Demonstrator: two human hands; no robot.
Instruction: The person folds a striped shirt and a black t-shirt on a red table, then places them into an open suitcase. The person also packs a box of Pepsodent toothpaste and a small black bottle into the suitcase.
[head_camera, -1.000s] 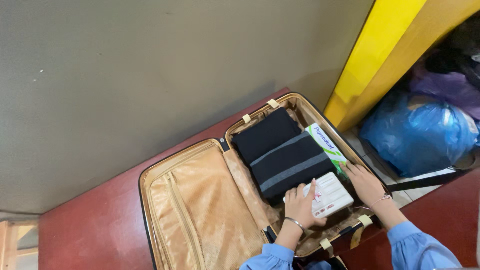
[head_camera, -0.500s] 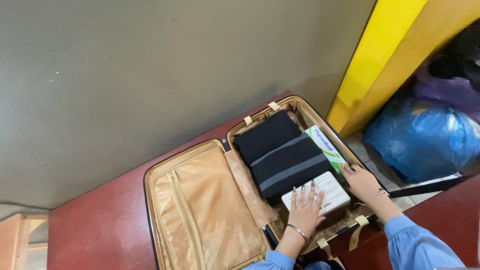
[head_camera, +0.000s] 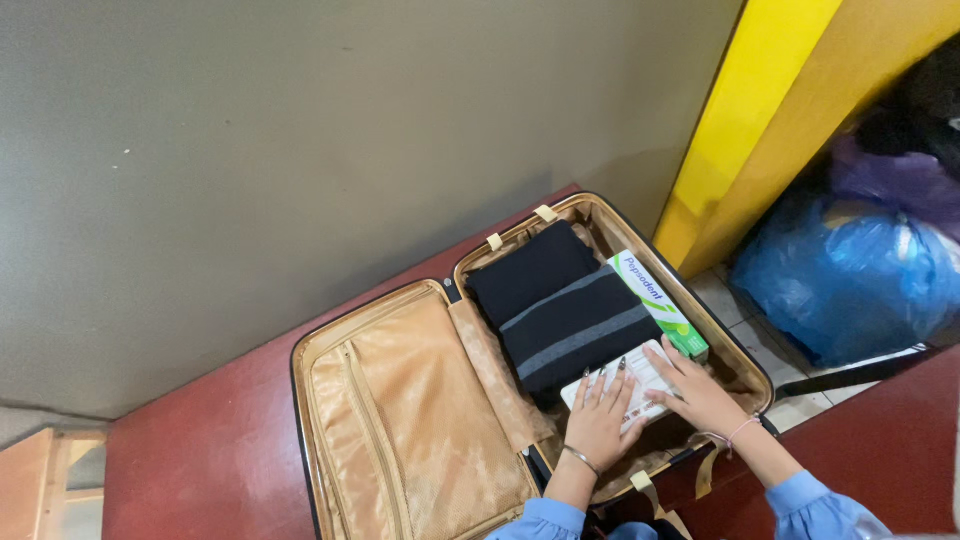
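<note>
Both hands (head_camera: 640, 405) flat on white box (head_camera: 640, 372), open suitcase (head_camera: 400, 420), red floor (head_camera: 190, 450)

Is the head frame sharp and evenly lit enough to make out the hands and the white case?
Head view: both hands, left hand and right hand, lie sharp on the white case; light is soft, no glare; the suitcase lining is clear; the blue bag is dimmer; the yellow post leans, showing wide-angle tilt.

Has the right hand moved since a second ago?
Yes. The right hand has slid left, off the green and white carton at the tan-lined suitcase's rim, onto the flat white case beside the left hand.
</note>
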